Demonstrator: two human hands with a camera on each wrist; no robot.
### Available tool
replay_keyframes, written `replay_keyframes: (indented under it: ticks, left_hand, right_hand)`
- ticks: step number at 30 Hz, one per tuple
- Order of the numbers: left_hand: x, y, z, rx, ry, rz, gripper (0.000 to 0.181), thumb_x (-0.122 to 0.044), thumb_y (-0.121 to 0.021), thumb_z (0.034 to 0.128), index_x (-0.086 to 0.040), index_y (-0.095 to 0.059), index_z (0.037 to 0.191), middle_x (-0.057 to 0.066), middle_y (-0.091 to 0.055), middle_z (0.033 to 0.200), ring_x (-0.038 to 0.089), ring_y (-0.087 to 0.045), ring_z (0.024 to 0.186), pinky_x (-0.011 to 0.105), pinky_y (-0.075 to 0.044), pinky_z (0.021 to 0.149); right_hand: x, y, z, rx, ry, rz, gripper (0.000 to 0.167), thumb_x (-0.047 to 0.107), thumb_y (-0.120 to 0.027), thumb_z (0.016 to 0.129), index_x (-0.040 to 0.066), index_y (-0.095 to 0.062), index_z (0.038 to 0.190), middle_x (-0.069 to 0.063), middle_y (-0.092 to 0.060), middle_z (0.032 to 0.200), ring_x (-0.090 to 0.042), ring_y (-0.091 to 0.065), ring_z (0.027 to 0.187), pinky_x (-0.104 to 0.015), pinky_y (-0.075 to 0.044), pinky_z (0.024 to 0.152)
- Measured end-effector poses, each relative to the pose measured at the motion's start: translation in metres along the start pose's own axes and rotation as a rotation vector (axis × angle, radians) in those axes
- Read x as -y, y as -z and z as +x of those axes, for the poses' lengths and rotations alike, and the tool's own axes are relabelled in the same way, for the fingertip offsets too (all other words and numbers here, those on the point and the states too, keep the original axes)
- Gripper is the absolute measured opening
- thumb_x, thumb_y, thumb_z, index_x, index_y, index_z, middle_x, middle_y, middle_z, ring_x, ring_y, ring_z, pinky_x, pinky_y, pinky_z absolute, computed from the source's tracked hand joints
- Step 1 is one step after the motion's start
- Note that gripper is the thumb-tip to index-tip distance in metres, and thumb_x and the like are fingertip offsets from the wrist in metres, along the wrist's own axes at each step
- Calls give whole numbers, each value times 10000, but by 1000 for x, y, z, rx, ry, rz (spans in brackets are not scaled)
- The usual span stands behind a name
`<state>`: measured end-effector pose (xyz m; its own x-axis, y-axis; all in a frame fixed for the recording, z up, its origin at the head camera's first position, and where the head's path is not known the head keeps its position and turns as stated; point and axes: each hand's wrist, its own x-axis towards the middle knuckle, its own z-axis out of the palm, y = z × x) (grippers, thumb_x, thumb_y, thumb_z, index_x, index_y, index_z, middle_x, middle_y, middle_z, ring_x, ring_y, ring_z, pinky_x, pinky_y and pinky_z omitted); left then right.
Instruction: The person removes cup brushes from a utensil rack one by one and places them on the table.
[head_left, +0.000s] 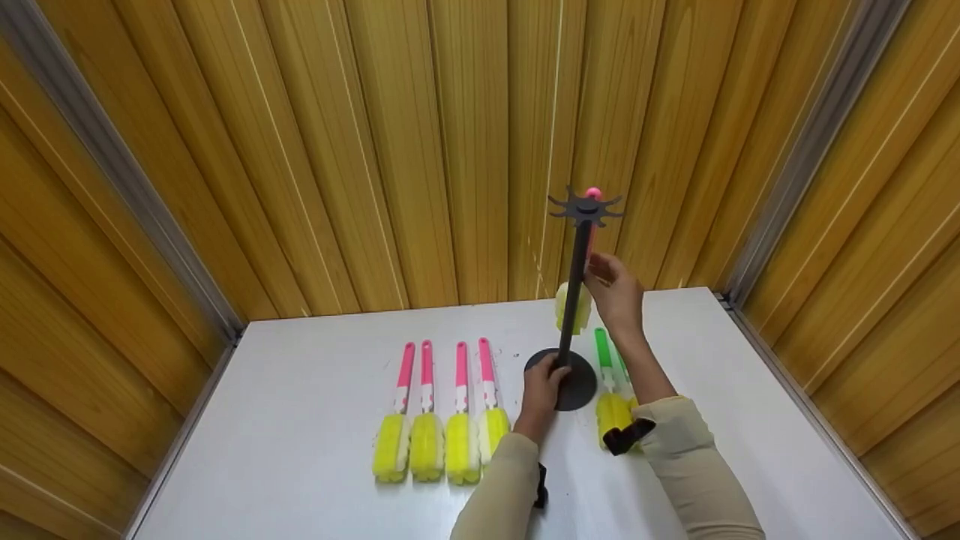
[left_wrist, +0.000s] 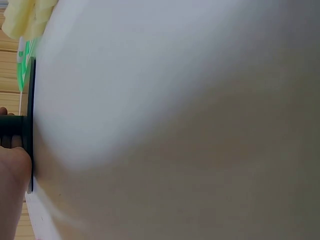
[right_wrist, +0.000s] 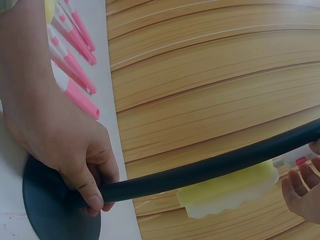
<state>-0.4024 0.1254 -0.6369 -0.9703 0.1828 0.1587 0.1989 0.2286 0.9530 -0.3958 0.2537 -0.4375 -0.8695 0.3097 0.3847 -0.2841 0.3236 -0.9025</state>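
Note:
A dark stand [head_left: 576, 292] with a round base [head_left: 577, 390] and a ring of curved hooks [head_left: 585, 208] on top rises from the table, leaning slightly. Low on its pole, just above the base, my left hand [head_left: 541, 390] grips with curled fingers. Behind the pole is a sponge bottle brush [right_wrist: 230, 189], its pink handle end [head_left: 593, 193] up among the hooks and its pale yellow sponge head hanging down. My right hand [head_left: 616, 292] pinches that brush's handle between thumb and fingers, beside the pole. The pole hides part of the brush.
Several pink-handled sponge brushes [head_left: 427, 446] lie in a row left of the stand. Green-handled brushes [head_left: 604, 349] lie to its right, partly behind my right forearm. Wood-patterned panels [head_left: 465, 150] enclose the white table [head_left: 300, 420] at the back and sides.

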Motion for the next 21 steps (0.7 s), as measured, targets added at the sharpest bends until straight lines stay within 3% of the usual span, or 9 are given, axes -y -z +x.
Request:
replay_keyframes:
  ticks: [6,15,21]
  left_hand:
    - [-1,0,1,-2,-1,3,234,-174,-627,1015,-63,-711,1203,-28,-715,1086,116,-633,1071,394,-481,1050]
    - [1,-1,4,-7,3,6,210,-145,-646,999,-50,-717,1172,-31,-714,1048,110,-626,1045,388,-482,1046]
    - [1,-1,3,-5,8,7,220,-154,-647,999,-42,-717,1175,-26,-723,1056,119,-635,1061,404,-474,1058]
  right_hand:
    - [4,0,3,-3,-3,16,319,115,-683,981,39,-665,1290,-154,-696,1211,-282,-657,1144,-414,-533,982]
    - [5,-4,8,-28,51,30,277,37,-661,978,-15,-682,1250,-188,-714,1149,-279,-686,1068,-197,-534,846]
    - [5,-2,8,-34,35,23,271,85,-665,987,1,-693,1244,-179,-717,1147,-258,-682,1058,-172,-516,830]
